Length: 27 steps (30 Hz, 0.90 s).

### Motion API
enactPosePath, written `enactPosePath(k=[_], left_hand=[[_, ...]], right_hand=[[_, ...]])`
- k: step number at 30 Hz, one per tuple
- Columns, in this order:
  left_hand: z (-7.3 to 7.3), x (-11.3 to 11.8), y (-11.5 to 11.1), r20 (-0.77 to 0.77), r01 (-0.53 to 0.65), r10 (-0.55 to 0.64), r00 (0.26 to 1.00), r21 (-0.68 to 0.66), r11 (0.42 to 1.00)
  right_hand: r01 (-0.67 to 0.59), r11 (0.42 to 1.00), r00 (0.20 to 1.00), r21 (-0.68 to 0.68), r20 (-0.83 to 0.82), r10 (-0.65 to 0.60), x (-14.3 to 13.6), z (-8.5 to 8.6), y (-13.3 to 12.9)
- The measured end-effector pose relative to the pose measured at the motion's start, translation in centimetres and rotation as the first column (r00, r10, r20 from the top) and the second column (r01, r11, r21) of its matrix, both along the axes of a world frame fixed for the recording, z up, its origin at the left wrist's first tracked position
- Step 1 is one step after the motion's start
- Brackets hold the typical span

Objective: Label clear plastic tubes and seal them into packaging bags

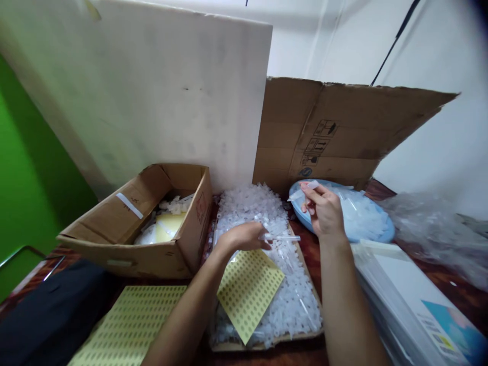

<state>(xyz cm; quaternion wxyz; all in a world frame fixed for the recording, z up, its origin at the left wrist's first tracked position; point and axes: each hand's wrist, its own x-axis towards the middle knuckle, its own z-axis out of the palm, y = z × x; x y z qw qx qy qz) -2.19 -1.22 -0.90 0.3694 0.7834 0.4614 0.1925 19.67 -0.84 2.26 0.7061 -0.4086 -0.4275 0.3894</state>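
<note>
My left hand (246,235) is closed around a slim clear plastic tube (285,238), which points to the right above a heap of small translucent plastic pieces (295,300). Under that hand, a yellow sheet of small round stickers (251,290) lies on the heap. My right hand (326,206) is raised over the near left edge of a blue basin (381,236), pinching a small translucent white plastic piece (313,185) between thumb and fingers. More flat translucent pieces (360,211) fill the basin. Palm and inner fingers of my left hand are hidden.
To the left stands an open cardboard box (152,256) holding scraps. Another yellow sticker sheet (133,320) lies beside dark cloth (57,310). At right are a white box (415,305) and crumpled clear plastic (438,234). A cardboard panel (343,132) leans behind the basin.
</note>
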Motion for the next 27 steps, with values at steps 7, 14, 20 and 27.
enactPosePath(k=[7,14,20,27], left_hand=[[-1.7,0.2,0.4,-0.194,0.243,-0.252,0.948,-0.067,0.968],[-0.9,-0.6,0.9,-0.3,0.334,-0.362,0.883,-0.141,0.932],[3.2,-2.9,0.7,-0.014,0.116,-0.116,0.993,0.199,0.973],[4.5,-4.5,0.2,0.094,-0.116,0.09,0.992,0.33,0.937]], right_hand=[[-0.126,0.992,0.99,-0.02,0.064,0.127,-0.6,-1.0,0.6],[-0.153,0.986,0.884,-0.068,0.437,0.167,-1.6,-1.1,0.4],[-0.162,0.985,0.823,-0.061,0.543,0.169,-2.1,-0.9,0.2],[-0.38,0.922,0.794,-0.082,0.482,0.37,-3.3,-0.9,0.3]])
